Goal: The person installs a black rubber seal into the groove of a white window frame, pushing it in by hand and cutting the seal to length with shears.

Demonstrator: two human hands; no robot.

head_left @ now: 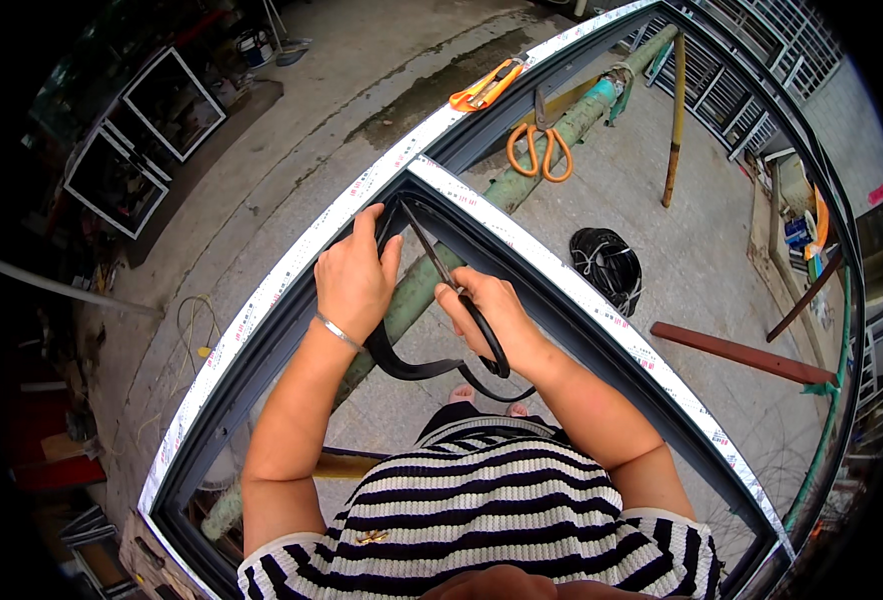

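Note:
A pair of scissors (477, 308) with black handles is gripped in my right hand (492, 312). Their blades point up and left into the inner corner of a large window frame (462, 195), which has dark profiles under white printed film. My left hand (354, 280) lies against the frame's inner edge beside that corner, index finger and thumb apart. A black rubber strip (412, 372) emerges under the left hand and hangs in a loop below both hands. Whether the left fingers pinch its hidden upper part is unclear.
An orange utility knife (489, 86) lies on the frame's far bar. Orange-handled scissors (540, 150) rest by a green pipe (587, 115) under the frame. A coil of black strip (607, 268) sits on the floor, near a reddish-brown bar (737, 350). White-edged frames (174, 105) stand at left.

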